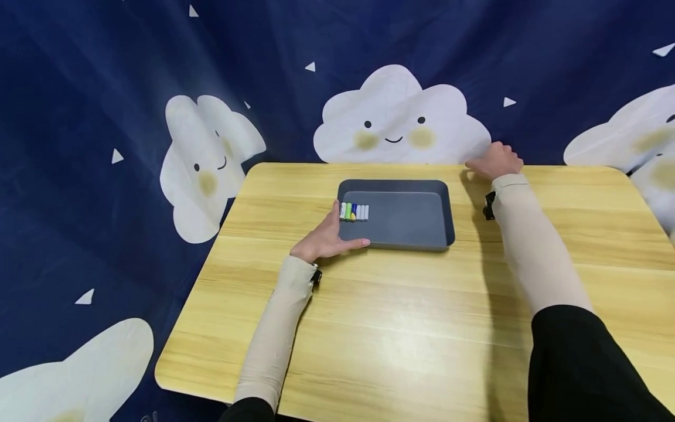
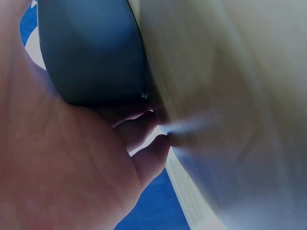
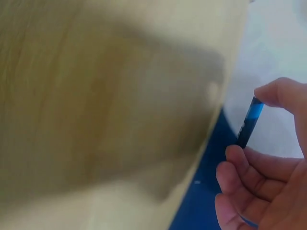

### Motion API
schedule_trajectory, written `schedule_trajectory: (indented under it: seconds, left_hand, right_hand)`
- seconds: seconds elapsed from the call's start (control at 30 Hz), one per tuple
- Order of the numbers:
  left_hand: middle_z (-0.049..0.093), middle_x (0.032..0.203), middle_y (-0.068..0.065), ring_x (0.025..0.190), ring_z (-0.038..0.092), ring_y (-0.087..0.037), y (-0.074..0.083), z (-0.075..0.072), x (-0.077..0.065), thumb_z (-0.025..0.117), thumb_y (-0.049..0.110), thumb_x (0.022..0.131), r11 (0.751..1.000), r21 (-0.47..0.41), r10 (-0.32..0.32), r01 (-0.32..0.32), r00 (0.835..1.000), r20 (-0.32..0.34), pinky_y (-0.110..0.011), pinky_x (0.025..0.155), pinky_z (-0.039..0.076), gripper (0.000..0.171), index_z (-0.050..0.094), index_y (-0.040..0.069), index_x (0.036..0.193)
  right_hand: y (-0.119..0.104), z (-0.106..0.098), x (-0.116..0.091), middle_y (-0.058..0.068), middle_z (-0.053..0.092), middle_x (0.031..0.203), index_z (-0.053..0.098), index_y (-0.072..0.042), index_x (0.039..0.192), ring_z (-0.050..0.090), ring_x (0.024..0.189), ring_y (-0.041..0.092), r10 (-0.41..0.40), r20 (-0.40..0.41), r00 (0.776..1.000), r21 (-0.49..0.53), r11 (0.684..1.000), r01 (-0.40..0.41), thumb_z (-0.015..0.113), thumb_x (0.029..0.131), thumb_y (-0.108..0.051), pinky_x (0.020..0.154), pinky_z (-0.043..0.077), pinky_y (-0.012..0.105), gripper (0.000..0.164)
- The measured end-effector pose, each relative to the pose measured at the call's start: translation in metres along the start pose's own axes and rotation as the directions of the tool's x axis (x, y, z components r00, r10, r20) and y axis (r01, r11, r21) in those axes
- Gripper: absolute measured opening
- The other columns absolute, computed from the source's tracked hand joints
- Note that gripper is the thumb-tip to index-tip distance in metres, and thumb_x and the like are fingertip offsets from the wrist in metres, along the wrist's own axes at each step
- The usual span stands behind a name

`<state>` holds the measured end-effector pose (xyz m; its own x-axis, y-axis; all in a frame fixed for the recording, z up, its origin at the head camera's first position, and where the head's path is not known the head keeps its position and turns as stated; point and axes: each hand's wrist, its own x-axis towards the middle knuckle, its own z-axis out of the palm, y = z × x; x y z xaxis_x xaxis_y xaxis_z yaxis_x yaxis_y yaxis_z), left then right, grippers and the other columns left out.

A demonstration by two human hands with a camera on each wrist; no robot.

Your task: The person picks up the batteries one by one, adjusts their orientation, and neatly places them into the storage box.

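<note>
My left hand [image 1: 323, 237] cups the near left corner of a shallow dark grey tray [image 1: 408, 217]. Its thumb lies along the front wall and its fingers along the left side; in the left wrist view, fingertips reach down to the tabletop beside the tray wall [image 2: 93, 52]. Several batteries [image 1: 354, 212], white, green, blue and pale grey, form a row inside the tray at the left. Beyond the tray's right end, my right hand [image 1: 494, 161] is at the table's back edge. It pinches a slim dark battery with a blue band [image 3: 251, 121] end to end between thumb and finger.
The tray rests on a light wooden table [image 1: 379, 328] with rounded corners. Right behind the table hangs a dark blue curtain [image 1: 274, 35] printed with white clouds and small triangles.
</note>
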<state>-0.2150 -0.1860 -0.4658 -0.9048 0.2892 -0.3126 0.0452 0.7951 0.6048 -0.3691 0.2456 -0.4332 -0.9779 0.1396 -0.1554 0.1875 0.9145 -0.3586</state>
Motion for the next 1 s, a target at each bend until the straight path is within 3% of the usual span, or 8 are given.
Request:
schedule_trajectory:
  seconds: [0.17, 0.27, 0.37, 0.43, 0.53, 0.63, 0.73, 1.0]
  left_hand:
    - [-0.012, 0.176, -0.001, 0.164, 0.007, -0.024, -0.004, -0.002, 0.001, 0.067, 0.088, 0.073, 1.0, -0.003, -0.009, 0.009, 1.0, 0.0, -0.049, 0.131, 0.022, 0.144, -0.024, 0.023, 0.163]
    - [-0.012, 0.176, -0.002, 0.164, 0.007, -0.024, -0.004, -0.003, 0.002, 0.067, 0.088, 0.073, 1.0, -0.003, -0.005, 0.005, 1.0, -0.005, -0.049, 0.131, 0.022, 0.144, -0.024, 0.022, 0.163]
    - [-0.012, 0.176, -0.003, 0.164, 0.008, -0.025, -0.004, -0.003, 0.003, 0.067, 0.088, 0.073, 1.0, -0.002, -0.002, 0.002, 1.0, -0.003, -0.049, 0.131, 0.022, 0.144, -0.023, 0.022, 0.164]
    - [-0.013, 0.176, -0.003, 0.164, 0.007, -0.025, -0.004, -0.003, 0.004, 0.067, 0.087, 0.074, 1.0, 0.0, -0.003, 0.003, 1.0, 0.007, -0.049, 0.131, 0.021, 0.143, -0.024, 0.022, 0.163]
    - [-0.013, 0.176, -0.003, 0.164, 0.006, -0.025, -0.005, -0.004, 0.005, 0.067, 0.087, 0.074, 1.0, 0.003, -0.009, 0.009, 1.0, 0.009, -0.049, 0.131, 0.021, 0.143, -0.025, 0.022, 0.163]
    - [-0.012, 0.176, -0.003, 0.164, 0.007, -0.025, -0.005, -0.005, 0.006, 0.067, 0.087, 0.074, 1.0, 0.009, -0.007, 0.007, 1.0, 0.004, -0.048, 0.131, 0.021, 0.143, -0.024, 0.021, 0.163]
    - [-0.012, 0.176, -0.003, 0.164, 0.007, -0.025, -0.005, -0.006, 0.006, 0.067, 0.087, 0.074, 1.0, 0.006, -0.006, 0.006, 1.0, 0.001, -0.048, 0.131, 0.021, 0.144, -0.023, 0.021, 0.164]
    - [-0.011, 0.176, -0.004, 0.164, 0.008, -0.025, -0.003, -0.006, 0.007, 0.068, 0.086, 0.075, 1.0, -0.011, -0.004, 0.004, 1.0, 0.005, -0.049, 0.131, 0.022, 0.143, -0.024, 0.021, 0.163]
  right_hand:
    - [-0.016, -0.011, -0.006, 0.04, 0.057, 0.129, 0.054, 0.016, 0.127, 0.056, 0.114, 0.055, -0.062, -0.003, 0.998, 0.026, 0.998, 0.062, 0.061, 0.091, -0.053, 0.1, 0.043, 0.071, 0.079]
    - [-0.027, -0.015, -0.012, 0.028, 0.066, 0.098, 0.063, 0.008, 0.096, 0.061, 0.096, 0.047, -0.122, -0.037, 0.992, 0.03, 0.992, 0.124, 0.064, 0.089, -0.052, 0.085, 0.048, 0.064, 0.06]
    - [-0.037, -0.018, -0.02, 0.007, 0.055, 0.064, 0.056, -0.007, 0.065, 0.058, 0.076, 0.036, -0.188, -0.065, 0.98, 0.026, 0.981, 0.19, 0.066, 0.088, -0.05, 0.068, 0.045, 0.05, 0.05]
    - [-0.044, -0.02, -0.025, -0.001, 0.045, 0.054, 0.051, -0.012, 0.056, 0.054, 0.07, 0.031, -0.231, -0.072, 0.97, 0.025, 0.972, 0.233, 0.066, 0.088, -0.049, 0.063, 0.041, 0.044, 0.051]
    - [-0.056, -0.023, -0.034, 0.0, 0.052, 0.058, 0.06, -0.011, 0.062, 0.055, 0.072, 0.03, -0.293, -0.072, 0.954, 0.03, 0.955, 0.295, 0.067, 0.089, -0.05, 0.064, 0.04, 0.043, 0.047]
    - [-0.068, -0.023, -0.042, 0.008, 0.068, 0.079, 0.073, -0.007, 0.086, 0.061, 0.081, 0.031, -0.358, -0.066, 0.931, 0.035, 0.932, 0.361, 0.067, 0.089, -0.05, 0.069, 0.046, 0.044, 0.044]
    - [-0.079, -0.021, -0.049, 0.014, 0.074, 0.094, 0.076, -0.005, 0.101, 0.064, 0.082, 0.029, -0.431, -0.056, 0.9, 0.031, 0.901, 0.434, 0.069, 0.09, -0.048, 0.07, 0.048, 0.042, 0.045]
    - [-0.109, -0.005, -0.061, 0.005, 0.062, 0.074, 0.071, -0.007, 0.085, 0.051, 0.062, 0.02, -0.571, -0.025, 0.821, -0.018, 0.821, 0.57, 0.071, 0.09, -0.043, 0.057, 0.039, 0.033, 0.036]
